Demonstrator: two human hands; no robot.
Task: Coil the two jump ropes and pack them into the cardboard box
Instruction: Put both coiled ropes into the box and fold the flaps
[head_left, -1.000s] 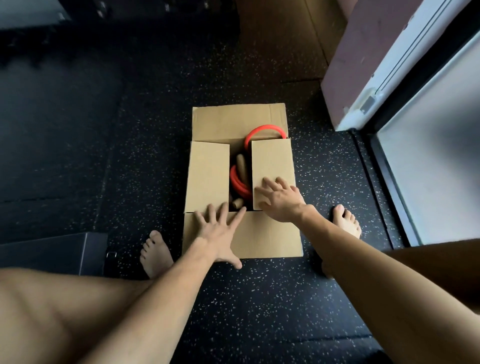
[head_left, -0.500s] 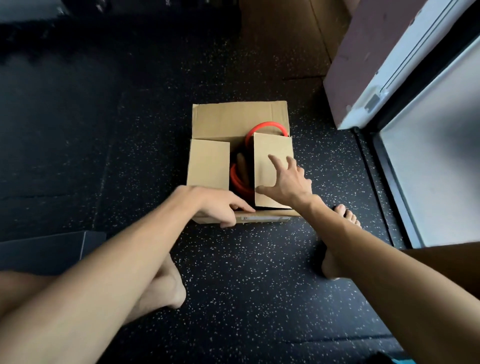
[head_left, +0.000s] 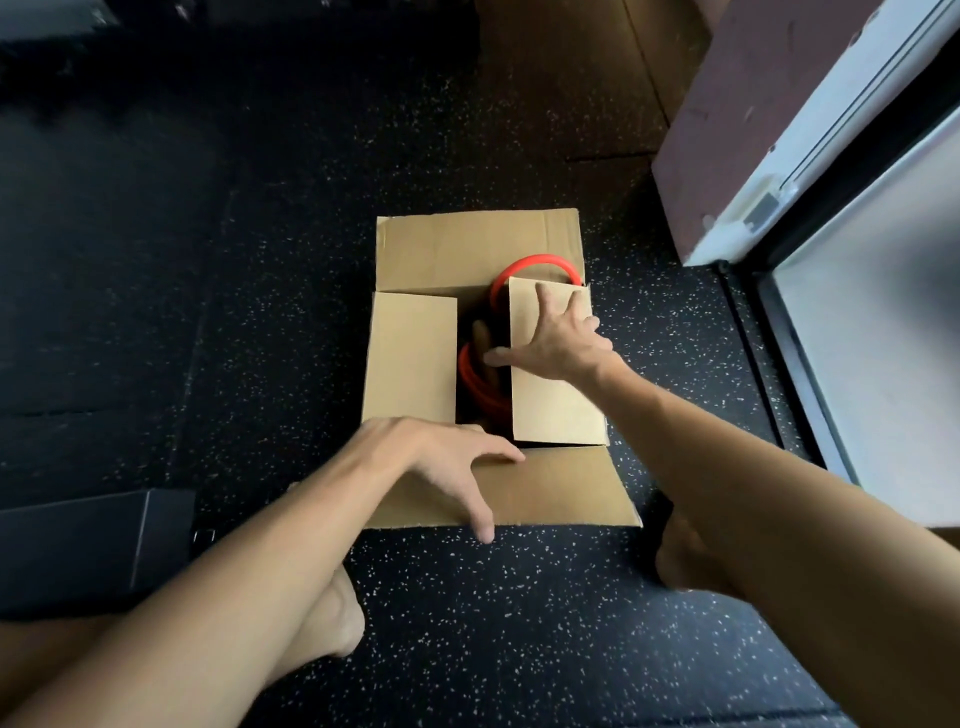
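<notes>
Right hand (head_left: 556, 343) lies splayed and flat on the box's (head_left: 478, 249) right flap (head_left: 550, 410), pressing it down. Left hand (head_left: 441, 462) spreads loosely over the near flap (head_left: 561, 488), clasping nothing. Red ropes (head_left: 480, 387) sit coiled inside the box, one loop (head_left: 535, 261) arching above the right flap's far edge. The cord looks light and springy, so that loop likely needs tucking down before the flaps close.

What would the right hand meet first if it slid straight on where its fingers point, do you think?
Likely the red rope loop, just beyond the right hand; depth is unclear.
</notes>
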